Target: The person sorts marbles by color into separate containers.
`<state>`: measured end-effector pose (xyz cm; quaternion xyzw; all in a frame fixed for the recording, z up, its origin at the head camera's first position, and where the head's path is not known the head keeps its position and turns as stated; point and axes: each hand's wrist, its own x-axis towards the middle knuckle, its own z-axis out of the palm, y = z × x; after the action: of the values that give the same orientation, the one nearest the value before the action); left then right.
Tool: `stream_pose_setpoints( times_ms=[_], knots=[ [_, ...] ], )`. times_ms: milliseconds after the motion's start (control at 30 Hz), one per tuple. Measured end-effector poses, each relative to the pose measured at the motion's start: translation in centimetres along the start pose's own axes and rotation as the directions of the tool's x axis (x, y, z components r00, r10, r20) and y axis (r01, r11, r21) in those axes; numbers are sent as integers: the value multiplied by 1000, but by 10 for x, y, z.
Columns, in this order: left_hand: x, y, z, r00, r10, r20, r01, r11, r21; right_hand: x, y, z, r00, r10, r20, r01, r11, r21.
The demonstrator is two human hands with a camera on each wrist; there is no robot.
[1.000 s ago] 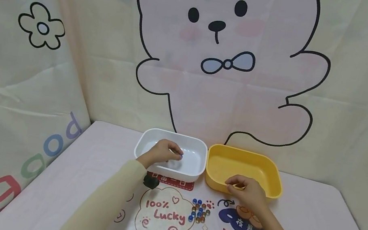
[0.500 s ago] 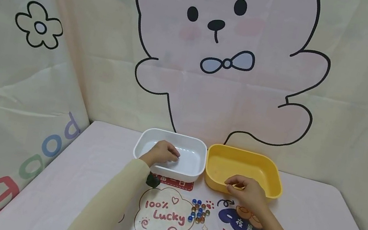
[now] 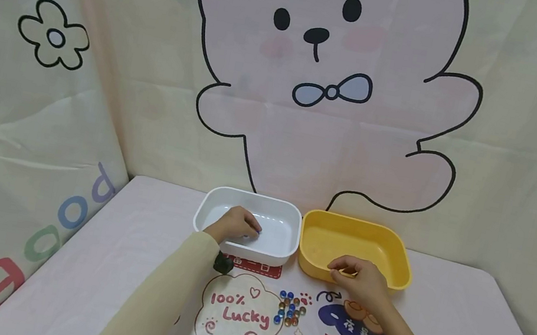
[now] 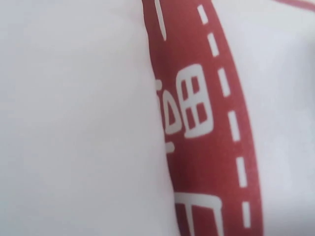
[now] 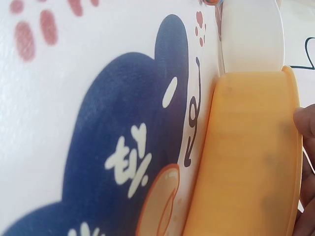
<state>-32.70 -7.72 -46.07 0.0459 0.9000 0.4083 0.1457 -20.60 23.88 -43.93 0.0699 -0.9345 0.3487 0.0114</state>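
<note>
My left hand (image 3: 238,224) reaches over the near rim into the white bin (image 3: 279,259). Its fingers point down, pinching a blue marble (image 3: 259,232), of which only a speck shows at the fingertips. My right hand (image 3: 362,278) is at the near rim of the yellow bin (image 3: 396,253). In the right wrist view its thumb (image 5: 306,120) overlaps the rim, and the other fingers curl on the far side, partly hidden by the wall. Between the arms several blue and brown marbles (image 3: 290,309) lie grouped on the printed mat. The left wrist view shows no fingers.
The two bins stand side by side at the back of the table (image 3: 159,208), close to the bear-print backdrop (image 3: 297,155). A red printed label (image 3: 256,267) lies in front of the white bin. Dark wrist cameras sit under both wrists.
The left hand has dipped slightly lower into the white bin, and the blue marble at its fingertips shows less than before. My right hand has stayed at the yellow bin's rim.
</note>
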Motion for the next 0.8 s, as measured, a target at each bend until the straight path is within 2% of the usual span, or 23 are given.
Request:
stream_pose_setpoints(
  times_ms=[167,433,633,800],
  knots=[
    [-1,1,-1,1000,-3,10,3,1000,-14,0,0,1,1000,12,-2,-12,1000,3],
    [-8,14,-13,989,145,-6,-145,989,13,-1,-1,1,1000,18,8,-18,1000,11],
    [-20,25,-25,985,171,29,-171,985,-1,0,-1,1,1000,6,2,-6,1000,12],
    [-28,28,-27,980,199,27,-200,980,4,0,1,1,1000,-11,-3,11,1000,-8]
  ],
)
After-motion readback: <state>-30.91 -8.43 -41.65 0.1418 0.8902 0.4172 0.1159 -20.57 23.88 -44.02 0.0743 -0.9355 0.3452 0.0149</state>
